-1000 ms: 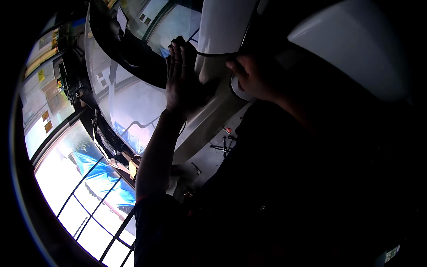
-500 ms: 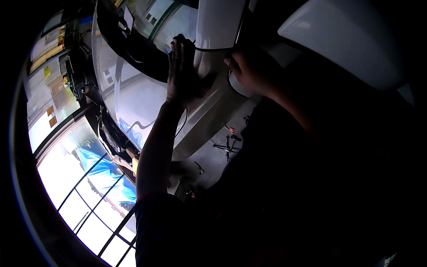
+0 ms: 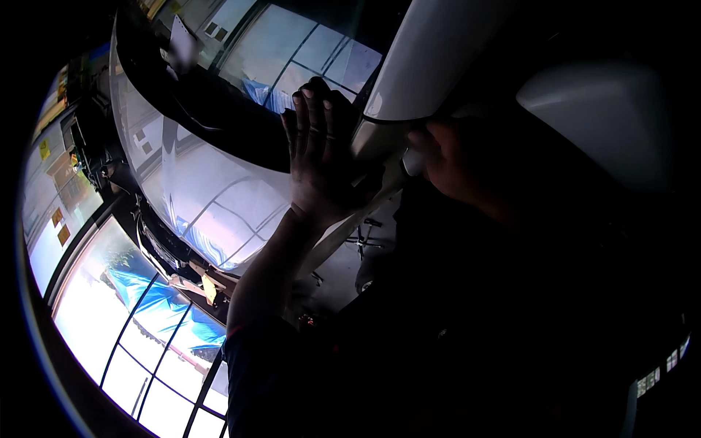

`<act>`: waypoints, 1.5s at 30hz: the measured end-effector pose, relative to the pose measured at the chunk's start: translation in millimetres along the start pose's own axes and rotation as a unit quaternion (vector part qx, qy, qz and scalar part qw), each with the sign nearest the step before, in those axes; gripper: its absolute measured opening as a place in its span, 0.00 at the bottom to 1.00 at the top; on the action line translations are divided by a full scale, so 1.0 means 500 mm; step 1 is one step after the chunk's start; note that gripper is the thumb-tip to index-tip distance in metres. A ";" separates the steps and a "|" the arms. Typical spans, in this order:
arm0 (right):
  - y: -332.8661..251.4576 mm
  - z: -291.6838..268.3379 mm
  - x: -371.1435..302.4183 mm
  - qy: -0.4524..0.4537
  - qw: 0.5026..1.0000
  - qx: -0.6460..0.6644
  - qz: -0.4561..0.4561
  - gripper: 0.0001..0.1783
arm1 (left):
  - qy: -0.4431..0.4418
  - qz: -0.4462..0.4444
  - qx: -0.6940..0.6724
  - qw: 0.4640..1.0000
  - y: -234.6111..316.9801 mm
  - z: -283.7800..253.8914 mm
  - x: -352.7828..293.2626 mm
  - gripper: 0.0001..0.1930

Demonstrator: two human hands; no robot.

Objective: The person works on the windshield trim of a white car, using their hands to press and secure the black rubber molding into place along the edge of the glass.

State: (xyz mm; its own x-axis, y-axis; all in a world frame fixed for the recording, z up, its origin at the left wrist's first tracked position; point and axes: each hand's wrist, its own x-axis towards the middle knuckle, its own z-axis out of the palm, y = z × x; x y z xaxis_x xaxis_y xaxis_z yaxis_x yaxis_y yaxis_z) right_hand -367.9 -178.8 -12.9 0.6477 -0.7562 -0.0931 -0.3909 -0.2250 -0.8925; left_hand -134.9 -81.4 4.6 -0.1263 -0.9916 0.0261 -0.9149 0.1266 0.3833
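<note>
My left hand [image 3: 321,157] lies with its fingers stretched out over the pale body of a car, beside the lower end of the windshield pillar [image 3: 420,66]. The windshield glass [image 3: 299,55] is just beyond its fingertips. My right hand [image 3: 449,164] is at the pillar's base, close to a dark seam, with its fingers curled. Deep shadow hides what they hold, if anything. Below these fingers shows a small whitish patch [image 3: 413,162] that I cannot identify. The glossy hood [image 3: 226,193] extends to the left, reflecting window bars.
A pale rounded panel [image 3: 599,120] stands at the right. On the floor below lies a dark star-shaped stand base [image 3: 363,239]. Barred windows [image 3: 146,350] and a blue sheet [image 3: 161,296] are at the lower left. Much of the right side is black.
The view has shifted, so the car and both hands appear lower and further right. My left hand stays spread on the car; my right hand stays curled by the pillar seam.
</note>
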 end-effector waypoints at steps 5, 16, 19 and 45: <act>-0.007 -0.002 0.002 -0.016 0.999 0.019 0.038 0.16 | 0.020 -0.002 -0.043 0.999 0.003 -0.008 0.006 0.63; -0.028 -0.034 0.014 -0.071 0.992 0.049 0.098 0.27 | 0.335 -0.072 0.076 0.936 -0.128 -0.057 -0.079 0.16; -0.015 -0.037 0.005 -0.060 0.995 0.044 0.067 0.28 | 0.260 -0.182 -0.043 0.947 -0.126 -0.061 -0.141 0.16; -0.059 -0.027 0.003 -0.092 0.971 0.087 0.201 0.16 | 0.042 0.061 -0.102 0.992 -0.052 -0.062 0.000 0.21</act>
State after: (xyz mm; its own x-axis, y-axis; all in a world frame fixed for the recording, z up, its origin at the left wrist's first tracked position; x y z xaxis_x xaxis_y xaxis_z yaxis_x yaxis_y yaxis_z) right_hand -364.1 -181.6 19.0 0.5772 -0.6359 -0.5122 -0.5307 0.1846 -0.8272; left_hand -99.0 -85.7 23.4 -0.1917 -0.9688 0.1574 -0.7972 0.2472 0.5507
